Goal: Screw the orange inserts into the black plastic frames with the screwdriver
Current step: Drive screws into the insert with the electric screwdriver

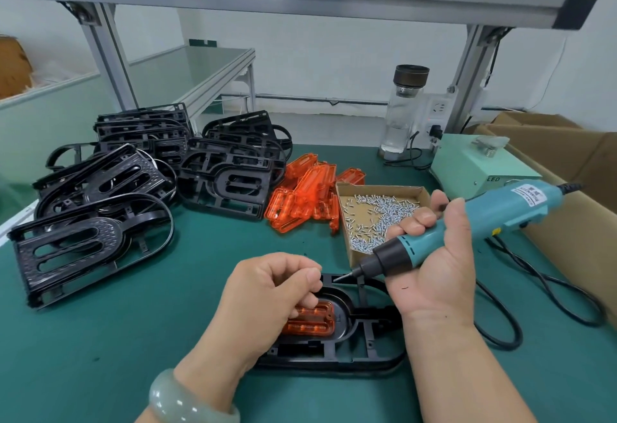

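Observation:
A black plastic frame [360, 352] lies on the green table in front of me, with an orange insert [315, 321] seated in its oval recess. My left hand [267, 292] hovers over the insert with its fingers curled; whether the fingertips pinch a screw I cannot tell. My right hand [437, 262] grips a teal electric screwdriver [467, 222], and its bit [344, 277] points left at the frame's upper edge, close to my left fingertips.
Stacks of black frames [133, 189] fill the left of the table. A pile of orange inserts [307, 195] lies behind, next to a cardboard tray of screws [377, 215]. A power box [474, 162], a glass bottle [402, 112] and cardboard boxes [567, 162] stand at the right.

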